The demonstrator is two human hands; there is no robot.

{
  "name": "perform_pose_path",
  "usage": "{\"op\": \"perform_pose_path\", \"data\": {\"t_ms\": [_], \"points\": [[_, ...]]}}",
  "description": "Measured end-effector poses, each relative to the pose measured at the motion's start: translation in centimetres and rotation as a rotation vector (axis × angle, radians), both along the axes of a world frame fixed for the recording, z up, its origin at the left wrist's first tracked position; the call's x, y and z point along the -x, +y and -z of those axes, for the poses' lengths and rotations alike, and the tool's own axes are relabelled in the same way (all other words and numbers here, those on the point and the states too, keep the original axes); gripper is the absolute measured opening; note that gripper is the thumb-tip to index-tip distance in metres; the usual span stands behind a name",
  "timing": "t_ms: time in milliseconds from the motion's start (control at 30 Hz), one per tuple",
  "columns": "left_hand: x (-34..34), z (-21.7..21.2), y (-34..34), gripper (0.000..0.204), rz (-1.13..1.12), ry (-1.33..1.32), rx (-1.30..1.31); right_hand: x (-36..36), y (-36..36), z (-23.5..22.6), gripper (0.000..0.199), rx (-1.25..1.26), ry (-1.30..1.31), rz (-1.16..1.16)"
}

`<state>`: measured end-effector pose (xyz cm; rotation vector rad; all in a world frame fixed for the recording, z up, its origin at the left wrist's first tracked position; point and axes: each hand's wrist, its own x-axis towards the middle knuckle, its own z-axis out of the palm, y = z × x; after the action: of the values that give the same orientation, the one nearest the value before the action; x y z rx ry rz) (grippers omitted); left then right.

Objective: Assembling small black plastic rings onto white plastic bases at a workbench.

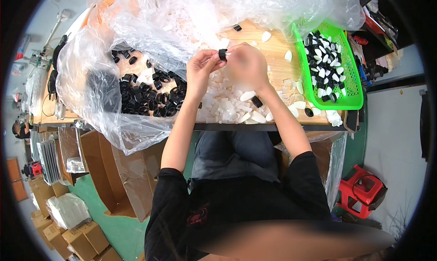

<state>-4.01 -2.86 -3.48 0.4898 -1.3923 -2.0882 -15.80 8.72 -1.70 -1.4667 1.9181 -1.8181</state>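
2 hands: raised together above the wooden table
Left hand: fingertips pinched on a small black ring
Right hand: blurred, fingers curled, touching the same ring
Below: loose white caps
Left: black rings under a clear plastic bag
Right: green basket of mixed pieces

Brown cardboard boxes on the floor, lower left

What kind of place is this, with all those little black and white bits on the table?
Probably a small assembly workshop. Loose black rings lie heaped in a clear plastic bag, a green basket holds mixed black and white pieces, and cardboard boxes stand on the floor.
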Motion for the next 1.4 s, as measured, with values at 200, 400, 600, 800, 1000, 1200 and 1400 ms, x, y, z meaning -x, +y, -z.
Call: {"op": "perform_pose_path", "data": {"t_ms": [200, 400, 600, 800, 1000, 1200, 1400], "points": [[0.4, 0.3, 0.5, 0.014, -0.05, 0.03, 0.204, 0.1, -0.2, 0.7, 0.019, 0.043, 0.051, -0.045], [0.5, 0.7, 0.6, 0.014, -0.052, 0.038, 0.334, -0.6, -0.8, 0.9, 0.044, 0.091, -0.138, 0.006], [0.4, 0.3, 0.1, 0.016, -0.04, 0.03, 0.132, -0.5, -0.4, 0.2, 0.04, 0.053, -0.133, 0.074], [0.0, -0.2, 0.2, 0.016, 0.058, 0.017, 0.218, -0.2, -0.1, -0.3, 0.028, 0.077, -0.27, -0.048], [0.1, 0.1, 0.2, 0.014, -0.004, 0.054, 0.206, 0.2, -0.3, 0.5, 0.021, 0.117, -0.348, -0.115], [0.0, -0.2, 0.5, 0.014, 0.014, 0.077, 0.191, 0.8, -0.2, 0.9, 0.022, 0.046, -0.332, -0.164], [0.0, -0.5, 0.5, 0.005, -0.025, 0.164, 0.176, 1.1, 0.0, 0.0, 0.021, 0.049, -0.631, -0.241]]}}
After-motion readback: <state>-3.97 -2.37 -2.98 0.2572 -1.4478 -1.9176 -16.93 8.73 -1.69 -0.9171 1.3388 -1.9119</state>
